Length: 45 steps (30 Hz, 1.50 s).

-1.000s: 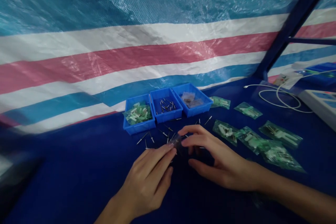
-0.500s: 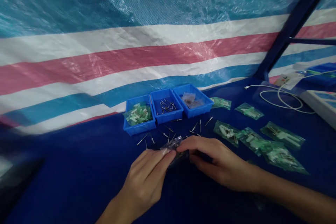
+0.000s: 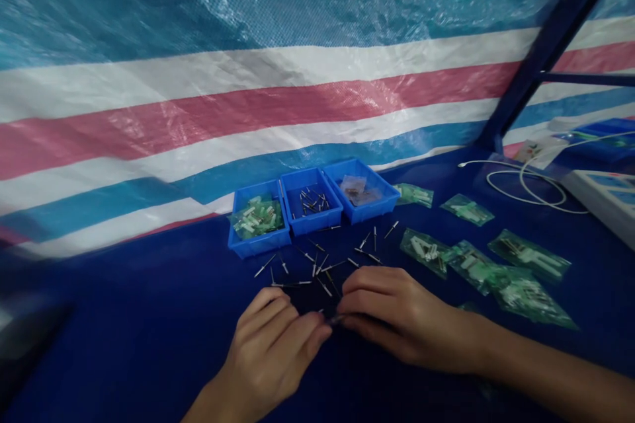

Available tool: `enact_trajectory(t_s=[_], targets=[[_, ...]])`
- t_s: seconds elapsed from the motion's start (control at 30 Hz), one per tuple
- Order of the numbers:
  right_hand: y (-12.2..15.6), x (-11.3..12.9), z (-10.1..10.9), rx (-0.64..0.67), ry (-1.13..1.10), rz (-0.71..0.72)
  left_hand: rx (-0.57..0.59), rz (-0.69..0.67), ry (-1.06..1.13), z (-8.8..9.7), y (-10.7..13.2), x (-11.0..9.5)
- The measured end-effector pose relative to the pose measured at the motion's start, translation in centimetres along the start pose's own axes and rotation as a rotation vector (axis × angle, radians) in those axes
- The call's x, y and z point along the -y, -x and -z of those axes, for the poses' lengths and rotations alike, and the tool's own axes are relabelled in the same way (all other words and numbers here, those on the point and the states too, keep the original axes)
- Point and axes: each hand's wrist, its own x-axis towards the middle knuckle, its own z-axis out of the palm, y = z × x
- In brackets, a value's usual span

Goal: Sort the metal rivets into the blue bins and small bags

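Note:
My left hand (image 3: 270, 350) and my right hand (image 3: 397, 317) meet fingertip to fingertip low over the blue table cloth (image 3: 149, 344). Both have their fingers pinched together around a small dark item between them; I cannot make out what it is. Just beyond the fingers lie several loose metal pins (image 3: 317, 264), scattered on the cloth. Behind the pins stand three small blue bins in a row: the left bin (image 3: 258, 225) holds green-white packets, the middle bin (image 3: 311, 208) holds pins, the right bin (image 3: 367, 195) holds a clear packet.
Several small clear bags of green-white parts (image 3: 476, 264) lie on the cloth to the right. Further right are a coiled white cable (image 3: 526, 182) and a white power strip (image 3: 605, 201). A striped plastic tarp (image 3: 248, 79) rises behind the bins, beside a dark blue post (image 3: 546, 46).
Both hands have drawn back toward me and lowered. The clear crinkled bag seen between the fingers half a second ago no longer shows, and more loose pins lie uncovered beyond them.

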Motion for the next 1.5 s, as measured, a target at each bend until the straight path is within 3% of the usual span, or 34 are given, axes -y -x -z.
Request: enact_trajectory(t_s=[0.17, 0.33, 0.5, 0.77, 0.93, 1.13, 1.33, 1.5], targets=[[-0.17, 0.03, 0.25, 0.006, -0.134, -0.149, -0.009, 0.049, 0.033, 0.03, 0.24, 0.34], [-0.36, 0.06, 0.65, -0.009, -0.292, -0.307, 0.088, -0.036, 0.005, 0.0, 0.38, 0.68], [-0.37, -0.18, 0.51, 0.095, -0.348, -0.371, 0.012, 0.003, 0.043, 0.01, 0.42, 0.54], [-0.36, -0.27, 0.38, 0.127, -0.436, -0.39, 0.015, -0.002, 0.079, -0.01, 0.17, 0.51], [0.05, -0.34, 0.39, 0.184, -0.564, -0.322, 0.017, 0.05, 0.108, 0.02, 0.08, 0.59], [-0.28, -0.32, 0.2, 0.113, -0.377, -0.269, 0.018, 0.078, 0.114, 0.02, -0.01, 0.59], [-0.44, -0.4, 0.27, 0.109, -0.435, -0.434, 0.062, 0.11, 0.066, 0.05, 0.36, 0.61], [-0.64, -0.36, 0.5, 0.179, -0.605, -0.49, 0.049, -0.012, 0.037, -0.14, 0.74, 0.75]])
